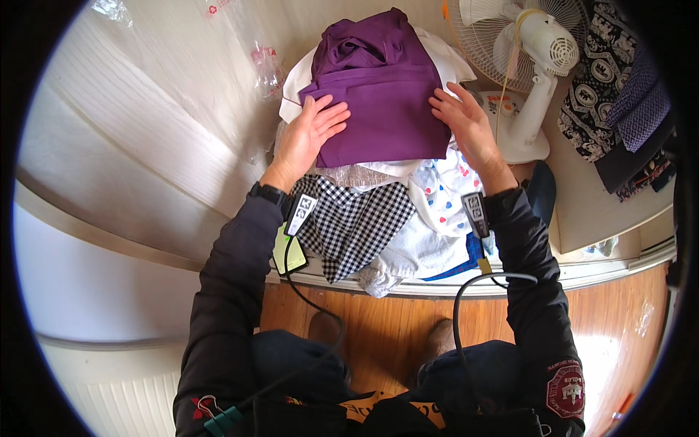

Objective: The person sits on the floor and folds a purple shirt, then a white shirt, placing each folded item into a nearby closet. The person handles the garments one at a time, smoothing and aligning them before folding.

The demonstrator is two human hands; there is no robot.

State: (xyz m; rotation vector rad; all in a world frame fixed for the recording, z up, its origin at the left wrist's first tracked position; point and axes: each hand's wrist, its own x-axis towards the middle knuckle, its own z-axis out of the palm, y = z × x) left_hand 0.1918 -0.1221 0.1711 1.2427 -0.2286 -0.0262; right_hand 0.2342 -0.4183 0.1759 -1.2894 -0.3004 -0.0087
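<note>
A purple cloth garment (382, 117) lies partly folded on top of a heap of clothes, its lower part flat and its far part bunched. My left hand (312, 131) is at its left edge, fingers apart and resting on or just over the cloth. At the right edge is my right hand (467, 120), its fingertips at the cloth and nothing gripped. Beneath the purple garment are white cloth (297, 76), a black-and-white checked cloth (355, 218) and a white cloth with coloured hearts (450, 185).
A white electric fan (532, 109) stands to the right, beside patterned folded clothes (600, 93). Clear plastic packaging (266, 71) lies at the left. A phone with a lit screen (290, 254) rests near the front ledge, by my left sleeve. Black cables hang from devices at both wrists.
</note>
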